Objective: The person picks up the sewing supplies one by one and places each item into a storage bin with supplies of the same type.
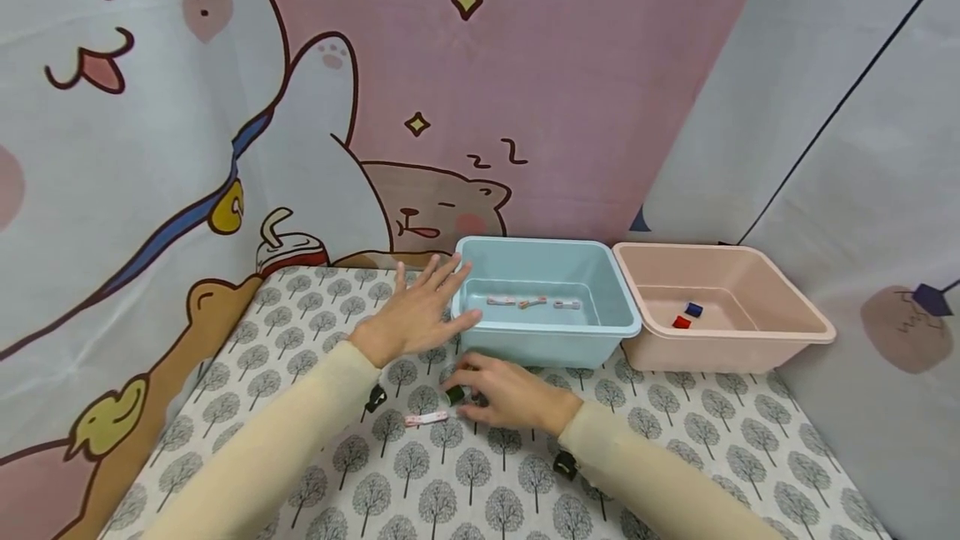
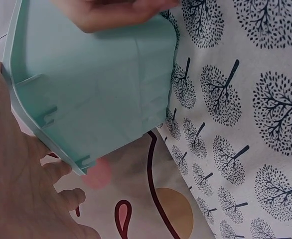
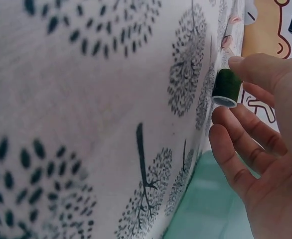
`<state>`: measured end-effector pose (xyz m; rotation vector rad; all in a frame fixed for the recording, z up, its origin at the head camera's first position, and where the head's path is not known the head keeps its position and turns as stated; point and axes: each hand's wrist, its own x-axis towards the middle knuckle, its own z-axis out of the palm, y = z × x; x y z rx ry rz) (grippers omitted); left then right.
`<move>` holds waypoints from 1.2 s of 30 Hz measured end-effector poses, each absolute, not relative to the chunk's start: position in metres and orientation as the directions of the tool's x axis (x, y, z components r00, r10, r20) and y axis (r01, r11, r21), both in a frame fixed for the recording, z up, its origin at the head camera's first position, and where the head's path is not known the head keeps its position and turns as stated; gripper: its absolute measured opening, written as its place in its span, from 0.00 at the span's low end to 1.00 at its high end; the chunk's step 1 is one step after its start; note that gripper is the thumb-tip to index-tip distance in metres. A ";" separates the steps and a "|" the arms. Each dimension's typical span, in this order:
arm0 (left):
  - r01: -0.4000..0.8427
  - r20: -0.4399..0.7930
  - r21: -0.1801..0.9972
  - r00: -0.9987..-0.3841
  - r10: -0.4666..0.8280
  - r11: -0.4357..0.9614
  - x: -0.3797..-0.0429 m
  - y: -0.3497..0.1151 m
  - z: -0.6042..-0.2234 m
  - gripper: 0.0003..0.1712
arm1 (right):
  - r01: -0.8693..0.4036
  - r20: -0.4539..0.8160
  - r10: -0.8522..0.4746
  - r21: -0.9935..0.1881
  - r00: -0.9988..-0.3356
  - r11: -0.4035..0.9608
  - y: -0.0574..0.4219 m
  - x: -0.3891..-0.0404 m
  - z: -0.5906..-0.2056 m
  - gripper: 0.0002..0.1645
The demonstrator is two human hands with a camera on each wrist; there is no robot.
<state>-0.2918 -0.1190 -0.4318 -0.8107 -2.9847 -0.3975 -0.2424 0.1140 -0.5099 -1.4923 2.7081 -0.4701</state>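
Observation:
A small green thread spool (image 1: 455,395) lies on the tree-print cloth between the thumb and curled fingers of my right hand (image 1: 506,394). In the right wrist view, my thumb meets the upper end of the spool (image 3: 227,85), while part of the index finger is hidden. My left hand (image 1: 412,319), fingers spread, is at the left rim of the light blue basin (image 1: 547,344); firm contact with the rim cannot be told. Just left of the spool lies a slim pale clip with red markings (image 1: 426,418), looking like a clothespin.
Inside the blue basin lie three similar pale clips (image 1: 532,302). The pink basin (image 1: 727,344) stands against its right side, holding a red spool (image 1: 681,322) and a blue spool (image 1: 693,309). A cartoon-print curtain (image 1: 562,107) hangs behind the table.

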 end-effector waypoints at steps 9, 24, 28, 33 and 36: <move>0.496 0.083 0.242 -0.867 0.491 0.834 -0.292 -0.118 -0.432 0.55 | -0.818 0.106 -0.829 -0.269 -0.549 0.508 0.111 -0.247 -0.518 0.28; 0.493 0.092 0.236 -0.869 0.486 0.837 -0.293 -0.119 -0.435 0.54 | -0.832 0.123 -0.852 -0.325 -0.509 0.450 0.112 -0.246 -0.517 0.20; 0.489 0.092 0.234 -0.871 0.482 0.840 -0.292 -0.119 -0.434 0.54 | -0.836 0.132 -0.856 -0.331 -0.500 0.437 0.115 -0.242 -0.513 0.19; 0.491 0.092 0.241 -0.870 0.484 0.837 -0.292 -0.117 -0.434 0.55 | -0.831 0.155 -0.852 -0.362 -0.500 0.422 0.122 -0.235 -0.503 0.20; 0.489 0.087 0.242 -0.871 0.484 0.838 -0.293 -0.116 -0.434 0.54 | -0.831 0.174 -0.846 -0.365 -0.504 0.420 0.127 -0.231 -0.497 0.19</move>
